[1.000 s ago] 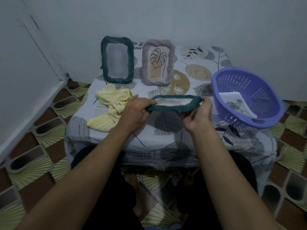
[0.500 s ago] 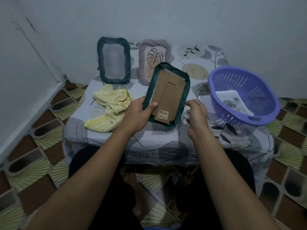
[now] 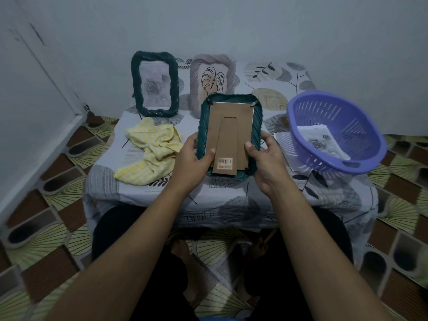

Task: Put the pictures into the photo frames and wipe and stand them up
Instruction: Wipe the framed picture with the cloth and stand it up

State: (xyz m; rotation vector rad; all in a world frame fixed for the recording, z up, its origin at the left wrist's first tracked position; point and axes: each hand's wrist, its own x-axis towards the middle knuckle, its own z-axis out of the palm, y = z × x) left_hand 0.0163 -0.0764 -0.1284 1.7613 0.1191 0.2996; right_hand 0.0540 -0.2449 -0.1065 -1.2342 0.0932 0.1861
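Now both of your hands are closed on the same thing. Your left grip [image 3: 194,158] clasps the left edge of the teal woven photo frame [image 3: 256,126], thumb lying on its back near the bottom. Your right grip [image 3: 266,163] grasps the right edge, thumb pressed on the cardboard backing [image 3: 231,114]. You hold the frame upright above the front half of the bench [image 3: 231,198], its back turned to you, so the folded stand leg [image 3: 228,142] and a barcode sticker [image 3: 225,163] show. Whether a picture sits inside it cannot be told from this side.

At the back of the bench, near the wall [image 3: 231,24], two frames stand upright side by side. The dark green frame [image 3: 136,84] on the left holds a rose picture [image 3: 153,85]. The pale mauve frame [image 3: 196,72] beside it holds a leaf line drawing [image 3: 212,81], and the frame in your hands covers its lower part.

A crumpled yellow striped cloth [image 3: 150,154] lies on the bench left of your left grip. To the right, a purple slotted basket [image 3: 324,110] sits tilted, its opening turned toward you, and printed pictures [image 3: 322,143] lie in it, the top one showing a rose. More loose sheets [image 3: 281,140] lie on the bench just under the basket's near-left side. A leaf-patterned tablecloth [image 3: 278,75] covers the bench.
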